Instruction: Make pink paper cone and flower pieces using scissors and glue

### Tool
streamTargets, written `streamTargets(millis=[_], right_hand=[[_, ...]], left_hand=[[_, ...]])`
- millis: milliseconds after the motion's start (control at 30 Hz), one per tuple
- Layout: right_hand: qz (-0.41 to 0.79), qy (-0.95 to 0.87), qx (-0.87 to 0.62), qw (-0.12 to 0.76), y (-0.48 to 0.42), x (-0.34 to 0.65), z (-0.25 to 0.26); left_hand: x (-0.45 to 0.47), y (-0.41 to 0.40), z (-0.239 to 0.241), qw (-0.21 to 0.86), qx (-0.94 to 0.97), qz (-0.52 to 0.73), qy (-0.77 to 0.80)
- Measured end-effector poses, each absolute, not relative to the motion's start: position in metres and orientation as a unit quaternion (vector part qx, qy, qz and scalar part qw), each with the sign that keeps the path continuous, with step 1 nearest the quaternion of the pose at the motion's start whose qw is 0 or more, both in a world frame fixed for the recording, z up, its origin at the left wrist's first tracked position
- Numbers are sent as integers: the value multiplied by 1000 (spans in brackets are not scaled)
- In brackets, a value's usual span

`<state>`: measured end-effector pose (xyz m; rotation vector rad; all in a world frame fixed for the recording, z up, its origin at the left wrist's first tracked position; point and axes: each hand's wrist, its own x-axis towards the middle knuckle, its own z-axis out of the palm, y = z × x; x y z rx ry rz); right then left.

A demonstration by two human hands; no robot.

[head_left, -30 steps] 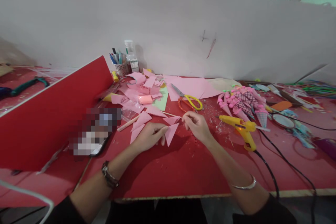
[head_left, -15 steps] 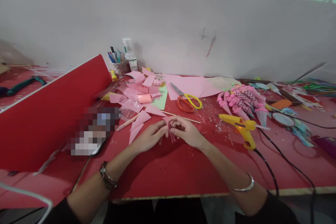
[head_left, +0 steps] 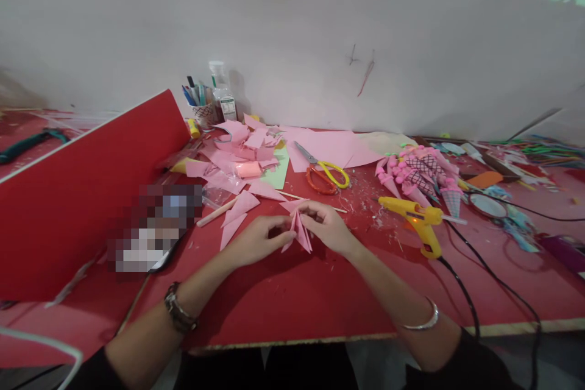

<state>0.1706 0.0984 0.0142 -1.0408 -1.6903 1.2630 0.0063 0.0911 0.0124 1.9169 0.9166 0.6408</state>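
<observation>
Between my hands is a piece of folded pink paper [head_left: 300, 233], its pleats fanned out and pointing down toward me. My left hand [head_left: 264, 239] pinches its left side with thumb and fingers. On the other side my right hand [head_left: 328, 228] grips the upper folds, fingers curled over the top. Just left of my hands lie pointed pink paper pieces [head_left: 237, 216] beside a wooden stick [head_left: 216, 212]. Scissors [head_left: 320, 172] with one red and one yellow handle rest beyond my hands, and a yellow glue gun [head_left: 418, 219] lies to the right.
A red board [head_left: 95, 195] leans at left, near a blurred-out phone [head_left: 159, 231]. Pink scraps [head_left: 228, 158], a pen cup [head_left: 202, 113] and a clear bottle [head_left: 222, 94] stand behind. Pink cone-shaped crafts [head_left: 423, 173] are heaped at right; the glue gun's black cable [head_left: 464, 292] runs over the table edge.
The folded pink paper has turned and spread, so its pleats show wider faces than before. Both hands stay at nearly the same spot, and the camera view has shifted slightly.
</observation>
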Motion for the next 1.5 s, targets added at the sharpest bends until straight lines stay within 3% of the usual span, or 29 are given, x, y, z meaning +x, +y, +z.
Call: streamTargets(millis=[367,567,1200,1500], right_hand=[[514,-622,-433,400,100,172,11],[366,-707,-375,475,97,172,12],[267,-716,-451,461,97,171,12],[292,-721,-449,439,96,168,10]], left_hand=[[6,97,18,456,680,326,474],[6,98,16,483,631,358,490],[6,92,11,514,682,325,406],[7,91,10,452,675,359,460]])
